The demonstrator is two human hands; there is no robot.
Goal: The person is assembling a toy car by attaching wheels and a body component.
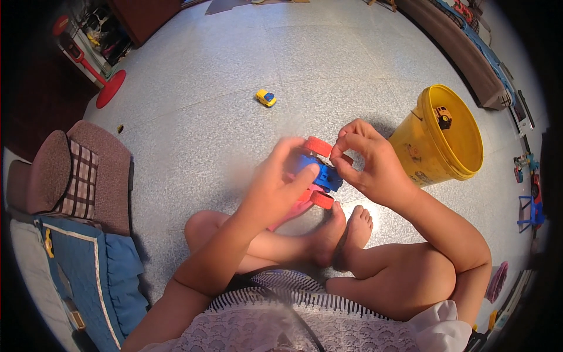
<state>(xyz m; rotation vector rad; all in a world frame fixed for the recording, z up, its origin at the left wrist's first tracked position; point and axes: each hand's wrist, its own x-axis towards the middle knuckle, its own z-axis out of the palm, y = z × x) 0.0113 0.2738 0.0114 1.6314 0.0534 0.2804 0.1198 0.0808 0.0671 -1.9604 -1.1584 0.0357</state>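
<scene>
My left hand (275, 186) is closed around a toy vehicle with a blue body (329, 179) and chunky red wheels. Its thumb presses on the blue part, and the hand is slightly blurred. Beside the toy's right edge, my right hand (370, 159) has thumb and forefinger drawn together in a pinch. Whatever sits between those fingertips, if anything, is too small to make out. A pink piece (296, 212) shows below the toy, partly hidden by my left hand; I cannot tell whether it is joined to it. Both hands are above my crossed legs.
A yellow bucket (413, 144) leans at the right with a small toy vehicle (443, 117) inside. Ahead on the speckled floor stands a yellow toy car (265, 98). A brown cushioned seat (111, 176) is at left, a red round-based stand (110, 90) beyond, and several toys (532, 211) far right.
</scene>
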